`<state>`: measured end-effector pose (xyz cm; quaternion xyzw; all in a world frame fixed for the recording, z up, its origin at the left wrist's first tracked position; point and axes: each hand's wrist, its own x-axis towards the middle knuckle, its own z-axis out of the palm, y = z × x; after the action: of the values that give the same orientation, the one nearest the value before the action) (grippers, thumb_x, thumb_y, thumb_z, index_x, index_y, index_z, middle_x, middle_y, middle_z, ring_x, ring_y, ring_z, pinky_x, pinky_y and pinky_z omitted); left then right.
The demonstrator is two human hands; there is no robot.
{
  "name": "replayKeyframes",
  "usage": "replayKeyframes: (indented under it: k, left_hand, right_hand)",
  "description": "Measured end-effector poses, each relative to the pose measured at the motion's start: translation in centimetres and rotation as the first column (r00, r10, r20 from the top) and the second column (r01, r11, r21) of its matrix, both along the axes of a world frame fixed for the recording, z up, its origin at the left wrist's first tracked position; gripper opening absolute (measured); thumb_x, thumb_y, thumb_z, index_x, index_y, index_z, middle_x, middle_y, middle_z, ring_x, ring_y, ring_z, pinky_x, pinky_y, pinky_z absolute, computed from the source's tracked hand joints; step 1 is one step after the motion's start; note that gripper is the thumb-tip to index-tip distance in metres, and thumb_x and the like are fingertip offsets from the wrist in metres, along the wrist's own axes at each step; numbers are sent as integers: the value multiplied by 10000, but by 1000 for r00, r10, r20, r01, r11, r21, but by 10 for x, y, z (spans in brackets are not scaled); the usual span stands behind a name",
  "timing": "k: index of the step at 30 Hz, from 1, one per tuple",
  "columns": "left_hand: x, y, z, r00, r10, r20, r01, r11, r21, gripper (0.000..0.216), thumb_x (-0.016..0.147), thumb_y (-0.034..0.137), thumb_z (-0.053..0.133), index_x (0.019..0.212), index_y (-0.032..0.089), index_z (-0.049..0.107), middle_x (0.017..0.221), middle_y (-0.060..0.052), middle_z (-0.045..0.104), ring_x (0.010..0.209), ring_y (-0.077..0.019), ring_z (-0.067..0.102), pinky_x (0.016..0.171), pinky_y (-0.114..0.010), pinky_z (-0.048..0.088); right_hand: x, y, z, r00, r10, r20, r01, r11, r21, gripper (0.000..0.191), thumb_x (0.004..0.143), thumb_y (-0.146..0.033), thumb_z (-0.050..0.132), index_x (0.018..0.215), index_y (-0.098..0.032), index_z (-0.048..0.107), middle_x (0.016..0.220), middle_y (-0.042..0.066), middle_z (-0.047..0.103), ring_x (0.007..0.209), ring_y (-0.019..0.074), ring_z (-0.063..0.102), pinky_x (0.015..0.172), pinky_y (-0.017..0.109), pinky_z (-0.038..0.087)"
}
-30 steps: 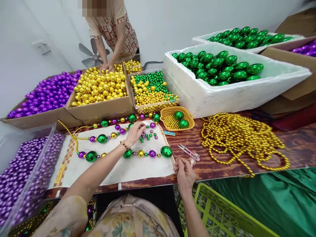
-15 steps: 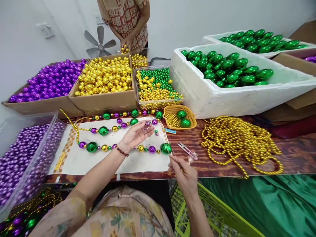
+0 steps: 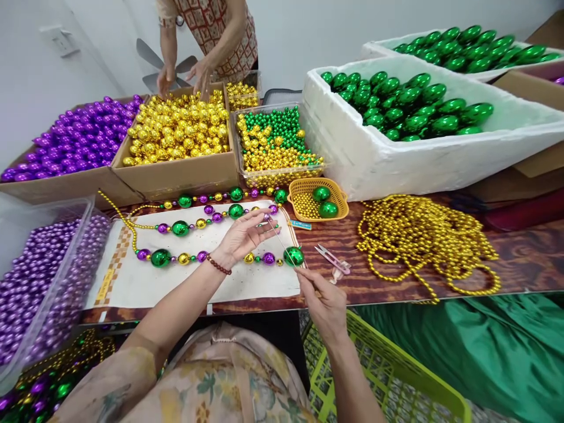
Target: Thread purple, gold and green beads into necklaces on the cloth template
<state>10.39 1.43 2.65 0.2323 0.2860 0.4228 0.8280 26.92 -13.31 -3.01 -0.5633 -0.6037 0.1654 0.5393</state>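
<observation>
My left hand [image 3: 244,236], raised over the white mat [image 3: 255,288], pinches a small purple bead [image 3: 267,217] between thumb and forefinger, its other fingers loosely curled. Closed on a long thin needle [image 3: 281,239], my right hand [image 3: 325,302] holds it slanting up to the left. The needle's tip is at the purple bead; I cannot tell whether it is inside the hole. Under the needle lies a large green bead [image 3: 293,257], at the right end of a strand of green, gold and purple beads [image 3: 184,258] that passes behind my left wrist. More strands [image 3: 180,228] lie farther back.
Pink-handled snips [image 3: 333,259] and an orange basket [image 3: 346,210] lie to the right, beside a heap of gold bead chain [image 3: 423,241]. Boxes of purple [image 3: 74,147] and gold beads [image 3: 176,129] and a foam box [image 3: 379,158] line the back. Another person's hands [image 3: 200,76] reach over the gold beads.
My right hand has lifted the needle's tip up to the bead in my left hand. The other person's hands have moved left, over the gold bead box. The view has shifted slightly.
</observation>
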Motion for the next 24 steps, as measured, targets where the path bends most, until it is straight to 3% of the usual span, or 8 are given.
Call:
replayKeyframes:
  k: [4,9,16,21,24]
  left_hand:
    - [0,1,-1,999,-12,-32,13,999,37,123,841,100,696,951,112,749,844,-63,733,836,-180,731,1041,-488,513]
    - [6,-1,0,994,-50,-99,67,982,175,213,782,141,763,994,155,748,934,-48,732,868,-166,714,982,-423,525]
    - [38,-13,-6,941,-216,-260,293,904,311,248,768,199,776,1013,184,735,942,-25,684,810,-116,654,864,-332,540]
    - [43,-11,-28,866,-188,-463,408,800,440,292,889,312,649,1139,165,679,1092,-86,689,956,-172,664,922,-365,532]
    - [38,-8,-48,669,5,-743,565,646,513,277,935,300,557,1147,154,658,1141,-120,683,1054,-229,637,994,-435,495]
  right_hand:
    - [-1,-2,-1,1000,-22,7,22,1000,-20,195,921,-150,607,1011,-189,776,811,32,770,653,148,717,639,228,565]
    - [-2,-1,-3,998,-49,-39,45,993,-112,184,945,-209,577,1000,-185,750,652,-7,668,560,121,629,585,233,508]
    - [9,8,-5,963,-134,-233,84,973,-215,191,948,-329,575,971,-195,709,599,-38,557,502,103,501,498,229,422]
    - [16,11,0,879,-195,-435,90,964,-250,189,906,-382,628,883,-200,669,583,-46,534,474,95,474,449,212,405]
    - [26,17,8,788,-240,-568,124,964,-235,169,866,-365,671,857,-203,624,571,-62,521,455,80,458,429,191,387]
